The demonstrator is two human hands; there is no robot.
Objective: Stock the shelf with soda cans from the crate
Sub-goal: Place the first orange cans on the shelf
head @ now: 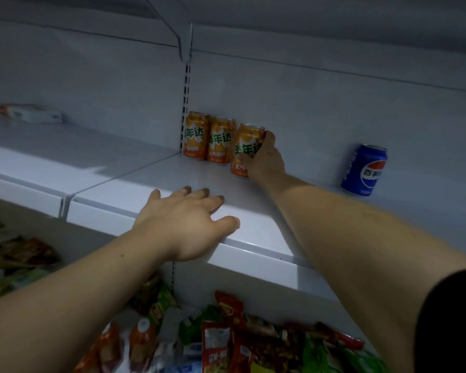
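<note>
While the right hand (264, 160) reaches deep toward the middle of the frame, I see its fingers and thumb wrapped round the third orange can (246, 146), gripping it from the can's right side with the thumb across the green lettering. That can leans a little, its top tipped toward the right of the frame. I cannot tell whether its base sits on the shelf (151, 179) or hangs just above it. Just to its left stand the second orange can (220, 140) and the first orange can (197, 135), upright and side by side against the white back panel. The first is right beside the slotted upright (186, 103). The gripped can is slightly nearer the camera than those two and close to the second. Well apart, right of centre, a blue can (365, 170) stands alone by the back panel.

The left hand (189, 224) lies lower and to the left of the right one, palm down on the shelf's front edge. Its fingers are straight and spread, with the thumb over the front lip. It holds nothing and is well apart from every can.

At upper left a pale packet (33, 113) lies on the neighbouring shelf section. Along the bottom of the frame, snack packets (226, 340) in red and green are heaped on a lower level, with an orange bottle (141, 335) among them. A black sleeve (452, 319) shows at the lower right edge.
</note>
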